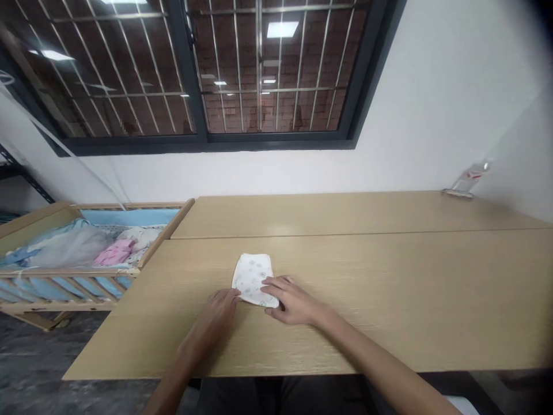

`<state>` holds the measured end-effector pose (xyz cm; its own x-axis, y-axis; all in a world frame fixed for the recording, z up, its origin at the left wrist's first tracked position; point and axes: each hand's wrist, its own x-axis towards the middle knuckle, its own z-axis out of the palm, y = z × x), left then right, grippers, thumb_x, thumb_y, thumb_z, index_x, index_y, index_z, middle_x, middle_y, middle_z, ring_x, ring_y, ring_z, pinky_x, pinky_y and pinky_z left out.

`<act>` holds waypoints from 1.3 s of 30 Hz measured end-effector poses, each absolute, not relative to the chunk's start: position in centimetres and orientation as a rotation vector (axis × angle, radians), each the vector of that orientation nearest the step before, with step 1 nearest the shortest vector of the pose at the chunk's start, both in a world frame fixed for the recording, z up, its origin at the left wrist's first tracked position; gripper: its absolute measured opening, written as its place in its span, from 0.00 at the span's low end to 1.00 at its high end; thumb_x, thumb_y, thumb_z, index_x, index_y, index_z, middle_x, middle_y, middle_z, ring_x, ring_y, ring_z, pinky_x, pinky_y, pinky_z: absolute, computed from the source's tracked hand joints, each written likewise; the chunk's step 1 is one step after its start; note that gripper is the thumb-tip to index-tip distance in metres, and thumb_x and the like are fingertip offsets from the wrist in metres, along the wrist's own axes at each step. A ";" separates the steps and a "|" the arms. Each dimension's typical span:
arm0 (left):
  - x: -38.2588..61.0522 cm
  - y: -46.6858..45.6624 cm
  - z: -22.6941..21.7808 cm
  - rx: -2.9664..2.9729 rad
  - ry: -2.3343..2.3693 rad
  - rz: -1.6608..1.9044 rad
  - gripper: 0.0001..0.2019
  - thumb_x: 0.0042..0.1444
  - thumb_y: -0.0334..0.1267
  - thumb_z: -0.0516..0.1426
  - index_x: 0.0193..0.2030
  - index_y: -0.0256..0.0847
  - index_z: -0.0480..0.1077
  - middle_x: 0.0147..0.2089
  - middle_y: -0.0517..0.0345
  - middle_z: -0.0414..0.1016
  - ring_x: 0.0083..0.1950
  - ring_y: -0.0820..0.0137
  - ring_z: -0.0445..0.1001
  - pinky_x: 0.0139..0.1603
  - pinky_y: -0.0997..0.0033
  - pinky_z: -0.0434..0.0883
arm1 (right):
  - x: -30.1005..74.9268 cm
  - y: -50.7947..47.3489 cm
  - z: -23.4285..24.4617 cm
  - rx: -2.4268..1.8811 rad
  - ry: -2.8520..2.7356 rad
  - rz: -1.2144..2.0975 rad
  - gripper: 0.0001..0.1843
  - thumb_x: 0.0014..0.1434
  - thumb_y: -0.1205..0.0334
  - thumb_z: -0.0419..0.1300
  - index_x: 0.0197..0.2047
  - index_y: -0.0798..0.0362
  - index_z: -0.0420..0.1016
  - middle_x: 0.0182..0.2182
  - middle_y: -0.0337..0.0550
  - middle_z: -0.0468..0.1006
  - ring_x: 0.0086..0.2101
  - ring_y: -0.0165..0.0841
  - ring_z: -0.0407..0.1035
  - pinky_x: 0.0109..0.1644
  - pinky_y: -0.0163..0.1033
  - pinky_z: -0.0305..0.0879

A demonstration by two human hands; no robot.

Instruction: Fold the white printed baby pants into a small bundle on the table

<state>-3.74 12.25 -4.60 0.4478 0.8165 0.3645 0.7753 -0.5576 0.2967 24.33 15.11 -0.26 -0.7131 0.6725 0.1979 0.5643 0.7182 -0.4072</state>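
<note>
A small folded white cloth with a faint green print (252, 275) lies on the wooden table (389, 288), a little left of centre near the front edge. My left hand (216, 320) rests flat on the table, fingertips touching the cloth's near-left corner, fingers stretched out. My right hand (291, 301) lies on the cloth's near-right edge with its fingers extended flat across it, thumb tucked at the side. Neither hand grips anything.
A wooden baby crib (86, 253) with blue lining, a pink garment and pale bedding stands against the table's left side. A clear plastic bottle (469, 178) lies at the far right corner. A white wall and a barred window rise behind.
</note>
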 end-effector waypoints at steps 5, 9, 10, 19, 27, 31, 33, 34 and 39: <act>-4.8 13.4 -3.0 2.403 1.370 0.757 0.12 0.65 0.45 0.56 0.49 0.45 0.75 0.54 0.53 0.80 0.57 0.61 0.75 0.62 0.56 0.70 | 24.2 16.5 0.2 -1.003 -2.440 0.624 0.16 0.70 0.58 0.52 0.53 0.50 0.78 0.47 0.49 0.82 0.46 0.40 0.75 0.55 0.46 0.65; -5.0 15.0 -2.0 2.231 1.304 0.715 0.16 0.61 0.48 0.59 0.53 0.46 0.76 0.55 0.53 0.80 0.57 0.59 0.75 0.61 0.59 0.70 | 24.2 18.2 0.3 -1.158 -2.246 0.808 0.17 0.70 0.51 0.53 0.50 0.51 0.78 0.39 0.45 0.83 0.37 0.38 0.74 0.44 0.41 0.68; -4.8 15.4 -1.8 2.181 1.324 0.702 0.16 0.63 0.49 0.56 0.52 0.45 0.76 0.52 0.53 0.81 0.54 0.59 0.76 0.58 0.60 0.71 | 24.1 18.7 0.2 -1.175 -2.202 0.821 0.18 0.70 0.50 0.53 0.49 0.51 0.77 0.38 0.45 0.82 0.37 0.38 0.74 0.43 0.41 0.68; -1.0 20.7 -2.0 2.024 1.832 0.606 0.18 0.72 0.45 0.42 0.52 0.40 0.68 0.43 0.47 0.81 0.43 0.60 0.79 0.44 0.64 0.71 | 22.3 23.7 -2.1 -1.496 -1.954 0.644 0.16 0.69 0.52 0.51 0.42 0.54 0.74 0.35 0.47 0.80 0.35 0.37 0.72 0.38 0.39 0.67; 1.3 21.5 -3.4 2.047 2.151 0.467 0.17 0.71 0.43 0.44 0.51 0.38 0.69 0.45 0.40 0.80 0.44 0.54 0.80 0.46 0.58 0.71 | 20.1 23.9 -2.6 -1.824 -1.781 0.412 0.15 0.68 0.56 0.53 0.53 0.54 0.67 0.48 0.56 0.76 0.43 0.43 0.74 0.45 0.43 0.68; 1.3 21.6 -2.4 2.104 2.206 0.528 0.15 0.69 0.41 0.48 0.52 0.35 0.69 0.48 0.38 0.78 0.49 0.52 0.78 0.50 0.55 0.71 | 19.9 23.2 -3.1 -1.780 -1.690 0.377 0.23 0.67 0.54 0.53 0.61 0.56 0.62 0.56 0.60 0.68 0.48 0.46 0.72 0.49 0.47 0.70; 1.5 21.9 -1.8 2.151 2.213 0.606 0.17 0.67 0.38 0.49 0.58 0.33 0.66 0.55 0.35 0.75 0.57 0.50 0.74 0.56 0.53 0.69 | 19.8 22.9 -3.1 -1.708 -1.702 0.297 0.25 0.68 0.55 0.50 0.63 0.58 0.61 0.58 0.63 0.66 0.54 0.47 0.69 0.55 0.50 0.69; 1.8 22.1 -1.6 2.178 2.205 0.646 0.19 0.67 0.37 0.49 0.61 0.33 0.63 0.59 0.35 0.72 0.61 0.51 0.71 0.59 0.52 0.67 | 19.8 22.8 -3.0 -1.645 -1.754 0.237 0.25 0.69 0.56 0.49 0.64 0.59 0.61 0.59 0.63 0.66 0.56 0.48 0.67 0.58 0.51 0.67; 3.5 22.3 -3.3 2.349 1.897 0.999 0.28 0.71 0.45 0.43 0.72 0.32 0.52 0.72 0.35 0.59 0.74 0.54 0.57 0.71 0.51 0.59 | 18.9 22.2 -2.4 -1.213 -2.256 0.022 0.29 0.71 0.61 0.44 0.72 0.58 0.57 0.69 0.58 0.60 0.70 0.45 0.49 0.73 0.54 0.47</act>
<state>3.55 22.29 -3.28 0.0912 0.8687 0.4869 0.8930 -0.2877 0.3460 18.94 22.16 -2.38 -0.4243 0.7708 0.4753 0.7614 0.5877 -0.2735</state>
